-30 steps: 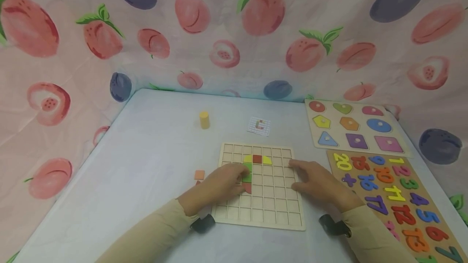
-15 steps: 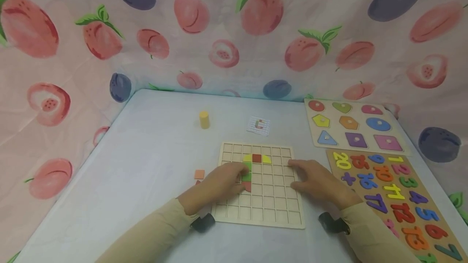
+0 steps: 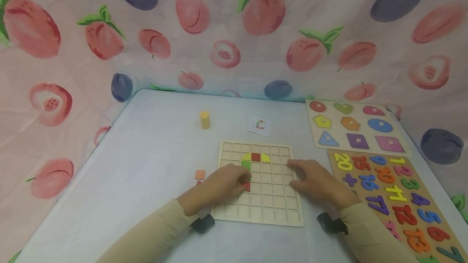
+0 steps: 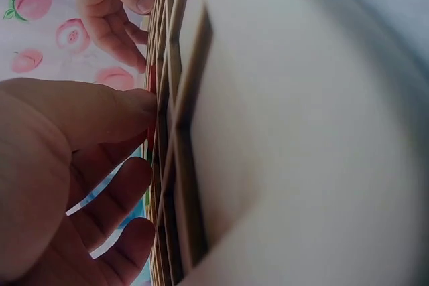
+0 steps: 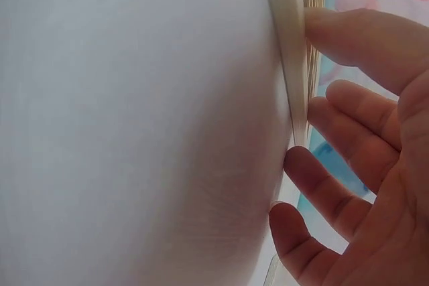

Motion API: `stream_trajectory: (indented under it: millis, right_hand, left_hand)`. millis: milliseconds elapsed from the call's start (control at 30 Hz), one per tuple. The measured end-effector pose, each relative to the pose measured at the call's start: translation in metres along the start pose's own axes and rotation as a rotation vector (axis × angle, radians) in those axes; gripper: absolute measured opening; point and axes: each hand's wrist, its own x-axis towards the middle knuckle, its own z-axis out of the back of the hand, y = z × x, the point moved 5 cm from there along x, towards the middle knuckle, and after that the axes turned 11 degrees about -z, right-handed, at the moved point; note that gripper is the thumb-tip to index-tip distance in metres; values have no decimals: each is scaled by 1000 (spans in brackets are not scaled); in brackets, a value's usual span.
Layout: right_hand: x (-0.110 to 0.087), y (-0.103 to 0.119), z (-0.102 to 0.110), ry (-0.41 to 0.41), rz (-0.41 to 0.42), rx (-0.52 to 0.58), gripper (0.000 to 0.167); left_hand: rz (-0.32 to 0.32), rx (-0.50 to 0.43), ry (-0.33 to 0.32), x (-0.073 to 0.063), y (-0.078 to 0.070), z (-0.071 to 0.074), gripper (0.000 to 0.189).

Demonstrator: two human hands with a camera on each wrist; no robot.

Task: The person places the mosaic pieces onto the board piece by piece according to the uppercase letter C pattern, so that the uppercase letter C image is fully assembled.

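A wooden grid board [image 3: 272, 202] lies flat at the middle of the table. My left hand [image 3: 223, 184] is over its left part, thumb and index finger pinching a red tile [image 3: 247, 186] at the board; the fingers partly cover the tile. Above the fingers sits a green square [image 3: 246, 164], below a row of a red square [image 3: 256, 157] between two yellow rounded pieces [image 3: 266, 158]. My right hand [image 3: 316, 182] rests its thumb and fingertips at the board's right edge, fingers loosely spread; in the right wrist view the thumb [image 5: 362, 41] touches the rim.
An orange square [image 3: 200, 174] and a partly hidden red piece [image 3: 198, 182] lie left of the board. Behind it are a yellow cylinder [image 3: 205, 120] and a small pattern card [image 3: 259, 126]. A shape puzzle [image 3: 340, 133] and a number puzzle [image 3: 378, 169] flank the right side.
The red tile under my left fingers showed a rounded lower corner before and now looks squarer. The left fingers cover more of the green. The right hand stays at the board's edge.
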Motion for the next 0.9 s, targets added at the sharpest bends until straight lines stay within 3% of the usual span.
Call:
stream_trajectory:
  millis: [367,633,900]
  right_hand:
    - [-1,0,0,-4,12,11,57]
    - [2,0,0,-11,2,15,57]
    - [3,0,0,-20,0,9,57]
  left_hand:
    - [11,5,-6,0,-2,2,19]
    - [51,-50,-18,0,4,3,24]
    - [189,-161,-39,-10,24,17,38]
